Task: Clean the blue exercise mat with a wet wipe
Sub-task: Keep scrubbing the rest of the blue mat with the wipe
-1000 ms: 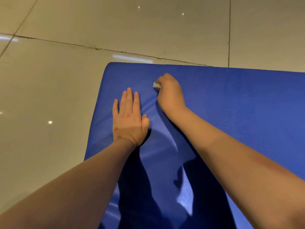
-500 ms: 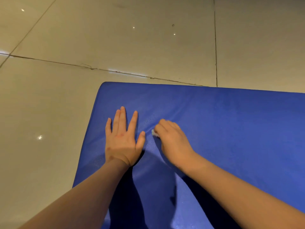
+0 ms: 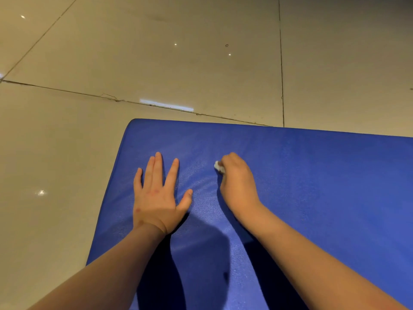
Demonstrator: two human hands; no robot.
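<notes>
A person's right hand (image 3: pixel 239 184) pinches a small crumpled white wet wipe (image 3: pixel 219 167) against the padded blue vinyl exercise mat (image 3: pixel 312 186) near its 11 o'clock corner. The left hand (image 3: pixel 156 195), fingers spread flat, braces it. Firm, overlapping strokes should serve best.

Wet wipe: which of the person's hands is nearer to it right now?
Right. The right hand grips the wet wipe against the blue mat, only a white bit of it showing. The left hand lies flat on the mat, apart from the wipe, to its left.
</notes>
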